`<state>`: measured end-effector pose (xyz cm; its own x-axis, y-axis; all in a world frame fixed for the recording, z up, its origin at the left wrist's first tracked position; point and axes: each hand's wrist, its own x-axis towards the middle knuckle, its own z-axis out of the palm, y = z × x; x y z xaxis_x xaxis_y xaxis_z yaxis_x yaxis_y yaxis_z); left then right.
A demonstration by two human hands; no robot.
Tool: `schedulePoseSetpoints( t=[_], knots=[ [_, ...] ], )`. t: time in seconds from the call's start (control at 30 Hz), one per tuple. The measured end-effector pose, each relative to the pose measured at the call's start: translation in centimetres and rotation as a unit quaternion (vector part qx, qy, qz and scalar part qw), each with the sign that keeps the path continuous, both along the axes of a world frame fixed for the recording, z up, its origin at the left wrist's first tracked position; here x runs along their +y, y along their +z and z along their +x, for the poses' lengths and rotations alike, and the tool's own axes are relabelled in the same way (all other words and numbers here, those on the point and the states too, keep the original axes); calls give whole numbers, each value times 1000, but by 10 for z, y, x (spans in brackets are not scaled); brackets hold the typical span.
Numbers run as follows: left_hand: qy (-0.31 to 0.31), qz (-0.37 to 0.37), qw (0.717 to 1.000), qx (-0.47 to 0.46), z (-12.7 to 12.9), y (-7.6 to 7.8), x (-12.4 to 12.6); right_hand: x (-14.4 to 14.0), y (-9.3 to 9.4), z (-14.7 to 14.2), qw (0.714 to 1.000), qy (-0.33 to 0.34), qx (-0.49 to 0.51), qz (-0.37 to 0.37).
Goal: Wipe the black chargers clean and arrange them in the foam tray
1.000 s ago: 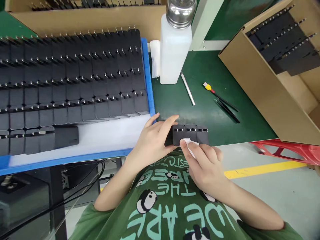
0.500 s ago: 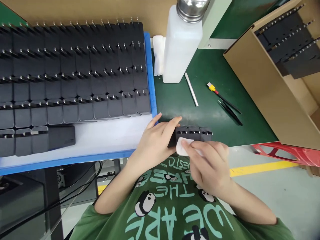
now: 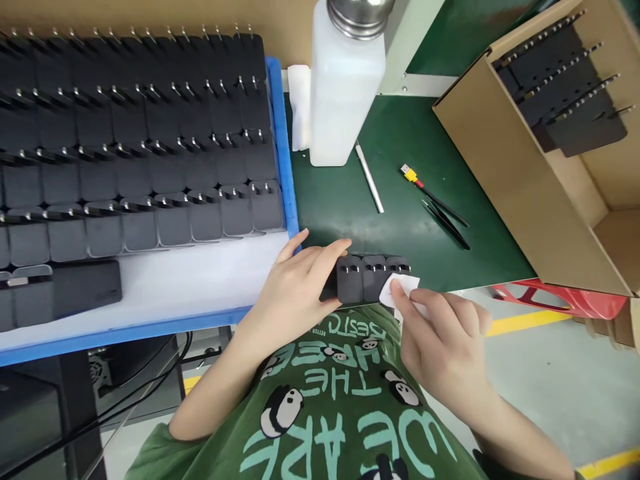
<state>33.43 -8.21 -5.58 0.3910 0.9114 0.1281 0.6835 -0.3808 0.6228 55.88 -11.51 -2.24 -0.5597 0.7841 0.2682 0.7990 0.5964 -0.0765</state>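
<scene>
Far left, a blue tray [image 3: 280,133] packed with rows of black plug adapters [image 3: 150,167], prongs up. At the desk [image 3: 350,200] edge, left hand [image 3: 295,293] wrapped around one end of a short row of three black adapters [image 3: 367,277], grip closed on the casing. Right hand [image 3: 445,340] pinching a small white wipe [image 3: 397,290] against the rightmost unit, grip closed on the cloth. Probably light, rigid, smooth plastic, liable to slip apart as a row; best held by the flat sides, clear of the metal prongs. Behind, a white dispenser bottle [image 3: 345,87], a metal rod [image 3: 369,179], tweezers [image 3: 445,223]; far right, a cardboard box [image 3: 515,173].
</scene>
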Motion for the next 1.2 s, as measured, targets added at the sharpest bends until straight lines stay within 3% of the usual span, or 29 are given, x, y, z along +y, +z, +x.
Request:
schedulePoseSetpoints(
  t=[0.1, 0.23, 0.3, 0.37, 0.43, 0.6, 0.8, 0.93, 1.03, 1.1, 1.2],
  knots=[
    [5, 7, 1000, 2, 0, 1, 0, 0, -3, -13, 999, 27, 18, -14],
    [-6, -1, 1000, 13, 2, 6, 0, 7, 3, -13, 976, 119, 135, -126],
    [-24, -16, 999, 21, 4, 10, 1, 10, 11, 6, 964, 62, 209, -154],
    [-30, -31, 999, 14, 7, 15, 2, 11, 16, 27, 953, -40, 270, -135],
    [-22, -41, 999, -2, 11, 19, 4, 11, 15, 40, 945, -93, 293, -114],
    [-5, -54, 998, -22, 19, 16, 8, 7, -7, 29, 982, -38, 182, -31],
    [5, -48, 998, -44, 28, 11, 8, 4, -14, 5, 997, 4, 68, -29],
    [12, -35, 998, -56, 28, 11, 8, 10, -5, -12, 993, 82, 79, -21],
    [-1, -35, 998, -47, 25, 10, 8, 19, 3, 0, 974, 120, 152, -115],
    [-9, -34, 999, -29, 25, 11, 8, 24, 4, 20, 945, 78, 254, -191],
    [3, 4, 1000, 4, 33, 15, 8, 33, -5, 48, 886, -107, 411, -186]
  ],
)
